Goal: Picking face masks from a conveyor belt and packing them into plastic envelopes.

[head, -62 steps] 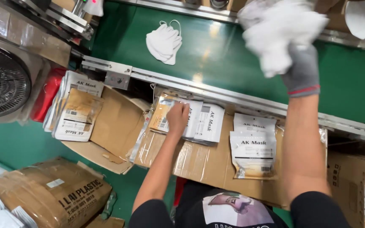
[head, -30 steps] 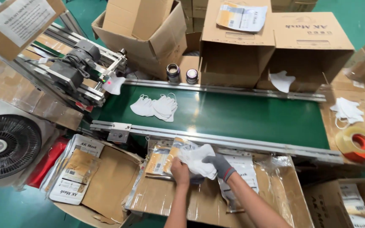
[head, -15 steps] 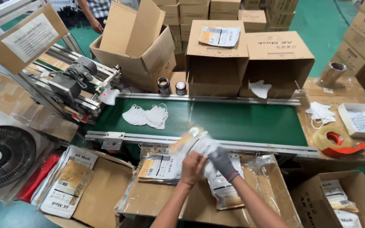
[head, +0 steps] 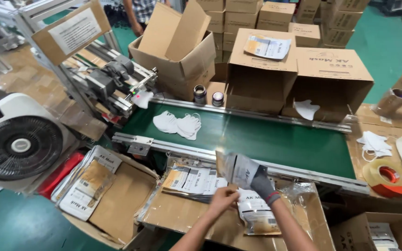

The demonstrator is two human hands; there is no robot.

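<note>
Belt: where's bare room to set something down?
Bare: belt from the masks rightward to its end. Crowded: the tray below, with pouches, left hand and gloved right hand holding a pouch.

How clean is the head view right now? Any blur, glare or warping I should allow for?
Head view: evenly lit; the pouch in the gloved right hand is motion-smeared, the bare left hand slightly soft; glare on the conveyor rail; wide-angle bending at the edges.

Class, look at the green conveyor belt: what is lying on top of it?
On the green conveyor belt lies a small pile of white face masks, near its left end. The right hand and the pouch it holds cover part of the belt's near rail.
</note>
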